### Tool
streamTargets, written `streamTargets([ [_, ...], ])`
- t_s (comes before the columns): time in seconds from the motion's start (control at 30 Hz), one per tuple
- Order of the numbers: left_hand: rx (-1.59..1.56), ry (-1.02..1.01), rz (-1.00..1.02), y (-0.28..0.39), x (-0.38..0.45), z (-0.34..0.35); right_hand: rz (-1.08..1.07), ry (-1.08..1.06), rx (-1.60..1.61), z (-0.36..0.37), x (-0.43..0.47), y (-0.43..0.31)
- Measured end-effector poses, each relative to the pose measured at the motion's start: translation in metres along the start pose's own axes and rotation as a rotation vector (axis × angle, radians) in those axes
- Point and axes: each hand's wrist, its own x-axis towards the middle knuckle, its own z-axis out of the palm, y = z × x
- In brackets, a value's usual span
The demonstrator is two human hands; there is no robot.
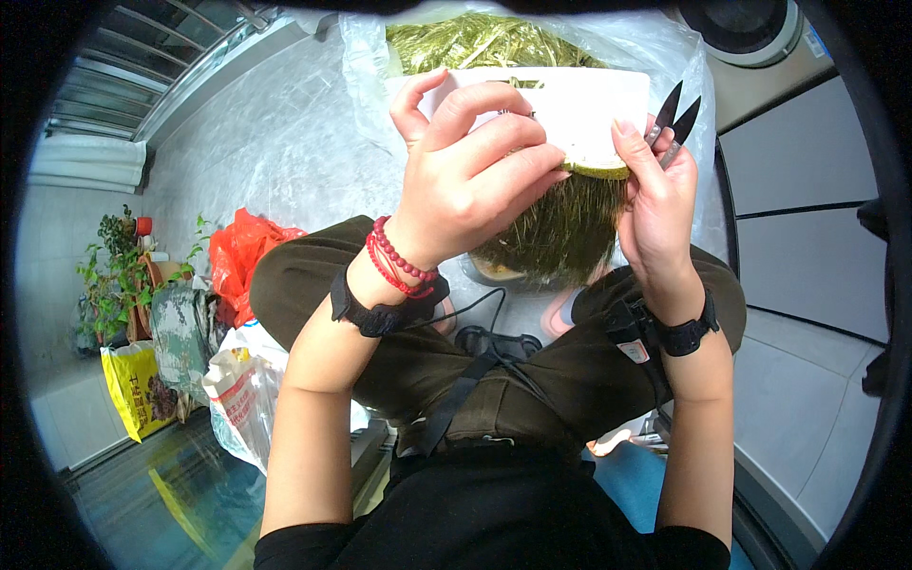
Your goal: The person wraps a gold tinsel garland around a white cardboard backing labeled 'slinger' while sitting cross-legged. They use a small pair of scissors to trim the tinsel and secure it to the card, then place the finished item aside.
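A white card [584,103] with a slot near its top edge and some print is held up before me. Along its lower edge runs a green band [602,172], from which dark olive, hair-like fringe [563,228] hangs. My left hand [474,167] lies over the card's left part, its fingertips at the band; its thumb is hidden. My right hand [659,189] grips the card's right edge, thumb in front. The same hand also holds small thread snips [673,121], their dark blades apart and pointing up.
Beyond the card, a clear plastic bag [641,43] holds a heap of shiny green strands [484,39]. A red plastic bag [246,253], potted plants [128,271] and a yellow sack [142,392] stand at left. A grey cabinet [805,157] borders the right. A cable [463,310] hangs between my knees.
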Motion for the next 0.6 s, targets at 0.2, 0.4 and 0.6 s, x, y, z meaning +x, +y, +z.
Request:
streamTargets([
  [0.2, -0.014, -0.035, 0.061, -0.005, 0.001, -0.002, 0.010, 0.012, 0.011, -0.001, -0.004, 0.002],
  [0.4, -0.061, -0.062, 0.042, -0.014, 0.003, -0.002, 0.143, -0.056, 0.043, -0.009, -0.002, -0.003],
  [0.6, 0.043, 0.047, -0.074, -0.036, -0.015, -0.022, 0.103, -0.007, 0.137, -0.013, 0.007, -0.011],
])
